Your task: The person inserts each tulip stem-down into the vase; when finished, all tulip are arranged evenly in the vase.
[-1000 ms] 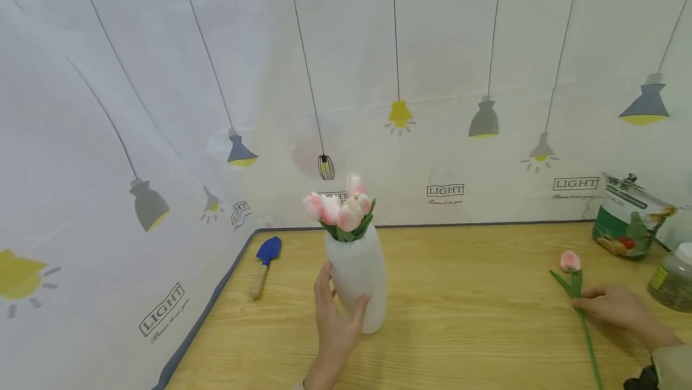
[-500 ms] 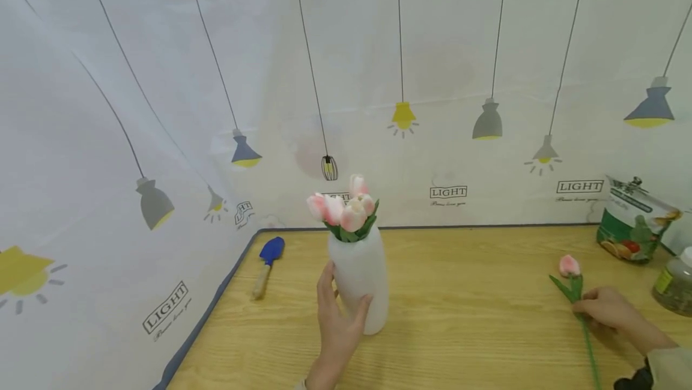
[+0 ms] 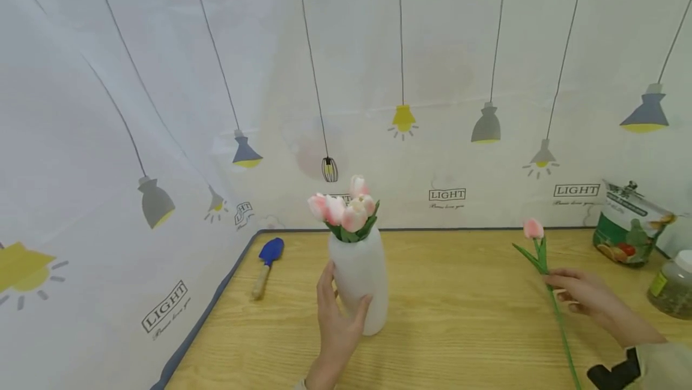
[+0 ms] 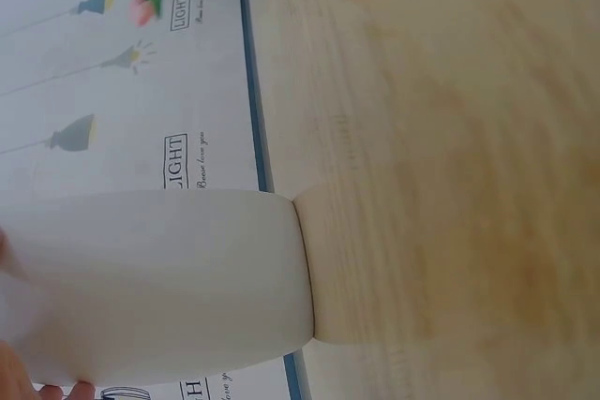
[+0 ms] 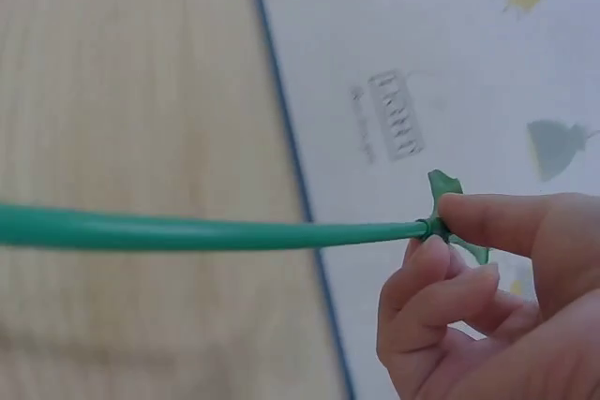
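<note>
A white vase (image 3: 361,282) stands on the wooden table with several pink-and-white artificial tulips (image 3: 346,213) in its mouth. My left hand (image 3: 339,324) grips the vase around its lower half, thumb on the near side; in the left wrist view the vase (image 4: 178,278) has its base on the tabletop. Off to the right, my right hand (image 3: 589,300) pinches a single pink tulip (image 3: 533,229) by the stem just below its leaves. The right wrist view shows the green stem (image 5: 206,233) between thumb and fingers, raised above the table; its bloom is hidden there.
A small blue trowel (image 3: 267,261) with a wooden handle lies left of the vase. At the right back stand a green-and-white bag (image 3: 629,228) and a lidded jar (image 3: 673,288). A lamp-printed cloth (image 3: 443,137) hangs behind the table (image 3: 459,312).
My right hand has lifted the single tulip off the table and carried it leftward. The left hand and the vase have stayed in place.
</note>
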Tool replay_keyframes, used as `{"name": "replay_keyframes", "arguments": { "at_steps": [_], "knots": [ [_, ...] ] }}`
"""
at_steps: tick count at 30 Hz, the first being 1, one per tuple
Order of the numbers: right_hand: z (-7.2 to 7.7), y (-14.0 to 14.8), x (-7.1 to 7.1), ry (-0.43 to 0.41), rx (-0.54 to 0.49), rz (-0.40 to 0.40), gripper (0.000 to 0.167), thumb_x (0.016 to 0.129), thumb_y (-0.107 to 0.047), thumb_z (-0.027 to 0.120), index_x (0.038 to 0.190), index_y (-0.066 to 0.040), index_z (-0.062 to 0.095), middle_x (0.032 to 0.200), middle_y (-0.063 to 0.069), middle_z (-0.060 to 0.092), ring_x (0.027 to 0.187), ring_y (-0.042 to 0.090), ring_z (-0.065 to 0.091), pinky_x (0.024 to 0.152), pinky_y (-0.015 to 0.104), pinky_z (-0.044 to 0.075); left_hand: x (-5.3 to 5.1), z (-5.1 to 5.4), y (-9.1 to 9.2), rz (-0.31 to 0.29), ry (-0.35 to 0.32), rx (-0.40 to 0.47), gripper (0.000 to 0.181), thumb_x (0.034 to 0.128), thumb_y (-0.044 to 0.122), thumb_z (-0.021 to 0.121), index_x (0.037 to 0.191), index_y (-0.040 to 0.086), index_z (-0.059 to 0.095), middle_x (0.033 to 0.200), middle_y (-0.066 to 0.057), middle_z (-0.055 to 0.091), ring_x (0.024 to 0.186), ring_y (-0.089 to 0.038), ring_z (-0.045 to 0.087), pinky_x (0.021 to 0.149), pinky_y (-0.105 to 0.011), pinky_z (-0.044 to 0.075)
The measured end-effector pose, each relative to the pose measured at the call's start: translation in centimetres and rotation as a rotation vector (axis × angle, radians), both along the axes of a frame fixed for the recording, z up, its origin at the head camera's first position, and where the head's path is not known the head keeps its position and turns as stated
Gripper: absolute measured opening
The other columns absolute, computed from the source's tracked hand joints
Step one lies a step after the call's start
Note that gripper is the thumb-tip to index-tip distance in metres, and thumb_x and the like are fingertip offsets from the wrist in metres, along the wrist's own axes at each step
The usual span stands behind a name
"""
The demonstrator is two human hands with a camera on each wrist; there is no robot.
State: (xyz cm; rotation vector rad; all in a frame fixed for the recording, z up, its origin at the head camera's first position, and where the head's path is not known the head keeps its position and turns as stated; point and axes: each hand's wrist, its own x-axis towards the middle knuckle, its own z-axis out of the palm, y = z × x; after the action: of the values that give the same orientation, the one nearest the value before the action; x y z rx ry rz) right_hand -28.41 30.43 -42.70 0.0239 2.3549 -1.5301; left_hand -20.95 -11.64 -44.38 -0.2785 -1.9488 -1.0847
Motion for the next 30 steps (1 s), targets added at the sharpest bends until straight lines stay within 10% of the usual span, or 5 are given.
{"name": "replay_keyframes", "arguments": {
  "at_steps": [8, 30],
  "knots": [
    [4.5, -4.0, -0.1, 0.249, -0.138, 0.007, 0.025, 0.089, -0.036, 0.049, 0.111, -0.025, 0.04, 0.084, -0.015, 0.05, 0.064, 0.003, 0.048, 0.05, 0.024, 0.04, -0.2, 0.0, -0.1, 0.01, 0.023, -0.01, 0.085, 0.0694, 0.015, 0.075, 0.138, 0.004, 0.025, 0.131, -0.016, 0.037, 0.119, -0.024, 0.04, 0.078, -0.043, 0.05],
    [15.8, -16.5, -0.2, 0.567, -0.543, 0.028, 0.028, 0.084, -0.025, 0.059, 0.108, -0.019, 0.047, 0.081, -0.004, 0.055, 0.057, 0.007, 0.046, 0.044, 0.022, 0.036, -0.5, -0.3, 0.0, 0.039, 0.032, -0.012, 0.084, 0.0693, 0.018, 0.075, 0.137, 0.005, 0.027, 0.129, -0.015, 0.04, 0.115, -0.029, 0.043, 0.074, -0.043, 0.049]
  ]
}}
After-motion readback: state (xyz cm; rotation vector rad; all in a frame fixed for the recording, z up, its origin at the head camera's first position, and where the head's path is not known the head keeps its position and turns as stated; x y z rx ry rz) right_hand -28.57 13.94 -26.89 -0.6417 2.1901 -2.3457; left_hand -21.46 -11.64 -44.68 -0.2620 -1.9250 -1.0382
